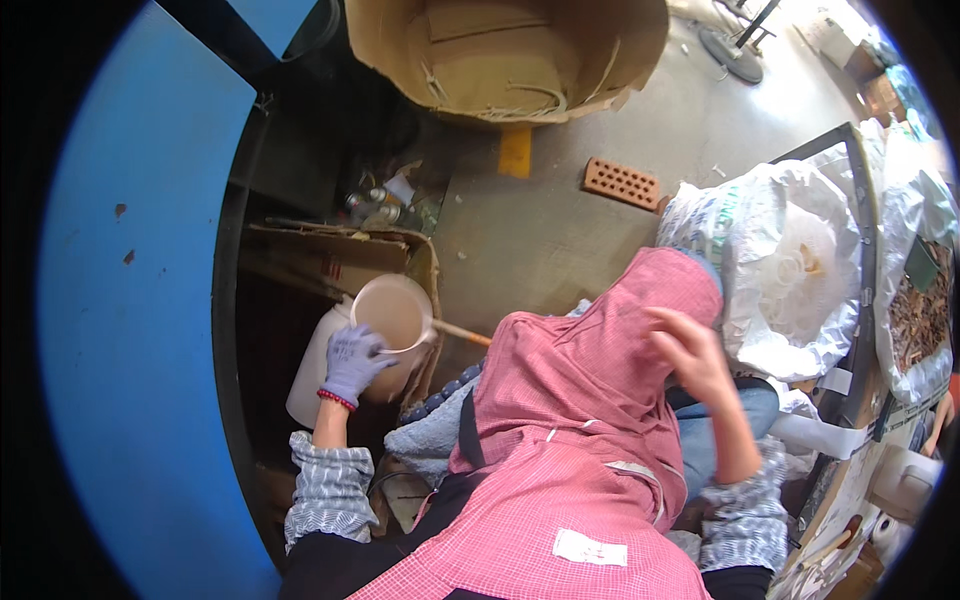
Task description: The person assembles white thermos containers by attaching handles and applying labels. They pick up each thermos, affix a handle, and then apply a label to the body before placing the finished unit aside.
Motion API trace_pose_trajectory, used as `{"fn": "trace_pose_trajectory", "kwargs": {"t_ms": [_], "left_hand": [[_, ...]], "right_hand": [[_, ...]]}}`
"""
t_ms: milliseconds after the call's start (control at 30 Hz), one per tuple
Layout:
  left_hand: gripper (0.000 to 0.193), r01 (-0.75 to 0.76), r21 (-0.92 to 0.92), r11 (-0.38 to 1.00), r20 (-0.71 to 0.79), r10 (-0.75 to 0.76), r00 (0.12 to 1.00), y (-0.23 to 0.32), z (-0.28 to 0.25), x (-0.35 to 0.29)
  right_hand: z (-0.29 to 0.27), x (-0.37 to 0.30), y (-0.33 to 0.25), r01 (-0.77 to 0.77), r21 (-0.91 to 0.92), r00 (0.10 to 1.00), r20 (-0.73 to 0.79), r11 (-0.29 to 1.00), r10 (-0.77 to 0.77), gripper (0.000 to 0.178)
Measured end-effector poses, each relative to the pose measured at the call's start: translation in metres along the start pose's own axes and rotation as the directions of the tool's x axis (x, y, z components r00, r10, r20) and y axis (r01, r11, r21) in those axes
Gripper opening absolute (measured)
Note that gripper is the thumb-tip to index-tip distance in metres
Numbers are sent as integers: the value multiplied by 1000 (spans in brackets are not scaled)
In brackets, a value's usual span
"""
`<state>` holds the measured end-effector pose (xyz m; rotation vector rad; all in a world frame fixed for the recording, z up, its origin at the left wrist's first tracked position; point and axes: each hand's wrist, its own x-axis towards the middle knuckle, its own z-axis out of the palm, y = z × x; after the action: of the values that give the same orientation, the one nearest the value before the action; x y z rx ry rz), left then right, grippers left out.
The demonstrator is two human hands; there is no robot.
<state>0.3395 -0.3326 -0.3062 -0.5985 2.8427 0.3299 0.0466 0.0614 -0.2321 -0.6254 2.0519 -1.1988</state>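
Note:
My left hand (355,362), in a grey work glove with a red bead bracelet at the wrist, has its fingers curled over the near rim of a white round dipper (393,308). A wooden handle (463,333) sticks out from the dipper's right side toward my knee. Below and left of it stands a larger white plastic container (318,368), partly hidden by the glove and dipper. My bare right hand (688,350) is held over my apron-covered lap, fingers loosely apart with nothing in them, slightly blurred.
A torn cardboard box (425,250) surrounds the white containers. Ahead is a large cardboard bin (490,75) with pale strips inside. A perforated red brick (622,182) lies on the floor. At right stands a white sack (745,250) of clear plastic pieces. A blue panel (140,250) rises at left.

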Motion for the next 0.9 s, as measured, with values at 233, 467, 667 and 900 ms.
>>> {"fn": "trace_pose_trajectory", "kwargs": {"t_ms": [233, 467, 667, 900], "left_hand": [[20, -857, 155, 492, -539, 769, 345, 239, -153, 31], [31, -915, -395, 86, -466, 839, 280, 299, -217, 94], [81, -742, -644, 187, -568, 533, 627, 376, -283, 103], [20, -866, 226, 447, -640, 738, 214, 312, -291, 107]], "right_hand": [[-27, 12, 13, -20, 990, 999, 26, 141, -45, 77], [-116, -83, -23, 735, 581, 607, -793, 351, 41, 9], [-36, -67, -30, 689, -340, 412, -543, 640, -732, 35], [-119, -36, 63, 320, -193, 757, -537, 928, -373, 15]]}}
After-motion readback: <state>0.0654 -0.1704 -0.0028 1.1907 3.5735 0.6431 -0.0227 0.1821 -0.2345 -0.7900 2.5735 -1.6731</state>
